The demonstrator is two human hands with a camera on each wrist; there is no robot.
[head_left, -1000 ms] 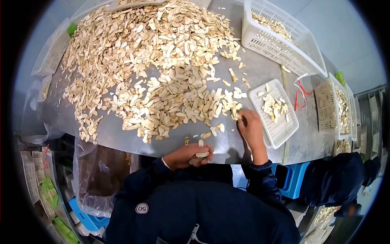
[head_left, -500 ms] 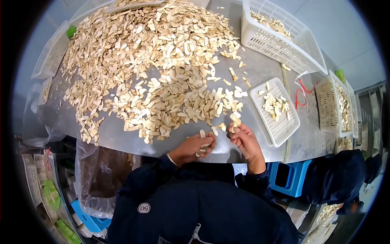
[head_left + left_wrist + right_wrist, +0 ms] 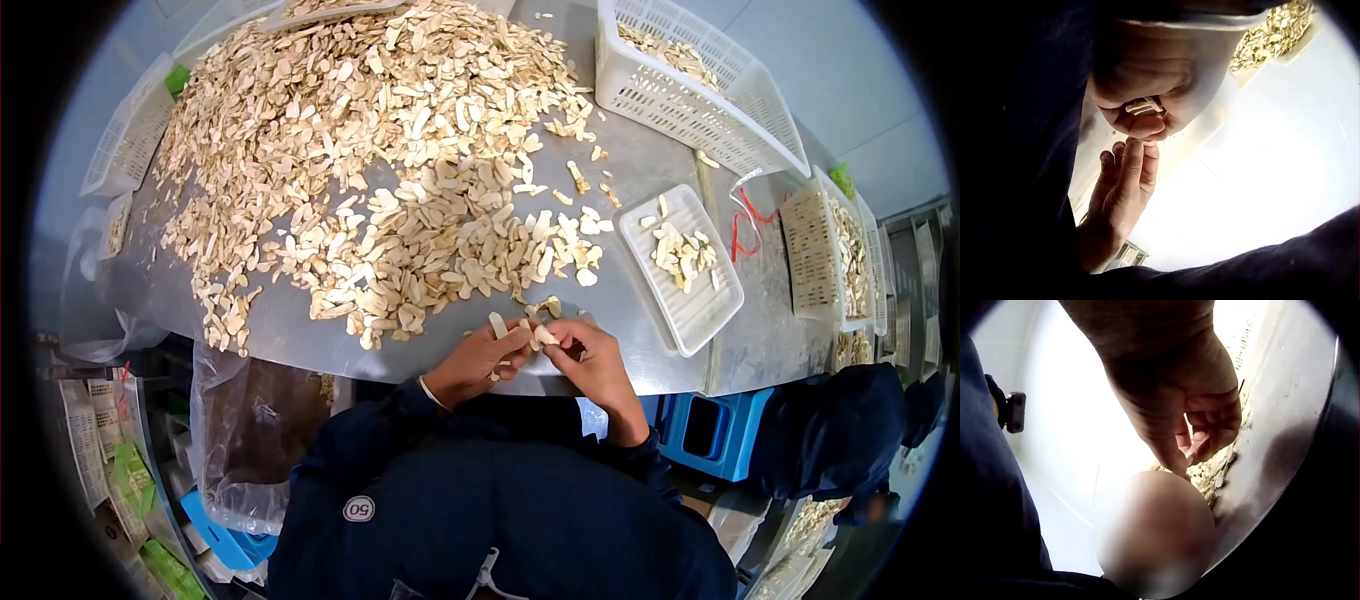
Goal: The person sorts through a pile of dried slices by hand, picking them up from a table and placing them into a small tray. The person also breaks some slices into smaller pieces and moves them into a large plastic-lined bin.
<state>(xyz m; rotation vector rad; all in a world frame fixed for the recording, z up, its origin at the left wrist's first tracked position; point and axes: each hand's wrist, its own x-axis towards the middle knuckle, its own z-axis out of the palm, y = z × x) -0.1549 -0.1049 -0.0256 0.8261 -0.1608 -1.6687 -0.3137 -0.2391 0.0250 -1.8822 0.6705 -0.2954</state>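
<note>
Over the table's front edge my left hand (image 3: pixel 482 362) holds several pale dried slices (image 3: pixel 498 325), one poking up past the fingers. In the left wrist view, the edges of slices (image 3: pixel 1144 106) show inside its curled fingers. Right beside it, my right hand (image 3: pixel 590 362) pinches a cream-coloured slice (image 3: pixel 544 337) between thumb and fingers, its tips meeting those of the left hand. In the right wrist view the right hand (image 3: pixel 1179 394) has bent fingers, and a round blur covers what lies below them. A small brownish slice (image 3: pixel 549 305) lies on the table just beyond the hands.
A large heap of dried slices (image 3: pixel 380 120) covers the metal table (image 3: pixel 655 360) at left and back. To the right sit a shallow white tray (image 3: pixel 697 325) with some slices, a tall white basket (image 3: pixel 690 115) and red string (image 3: pixel 745 235). A plastic-lined bin (image 3: pixel 245 440) stands below the edge.
My right hand has picked a slice from the near right edge of the pile and brought it left and back to the left hand. The left hand keeps its slices and has shifted slightly.
</note>
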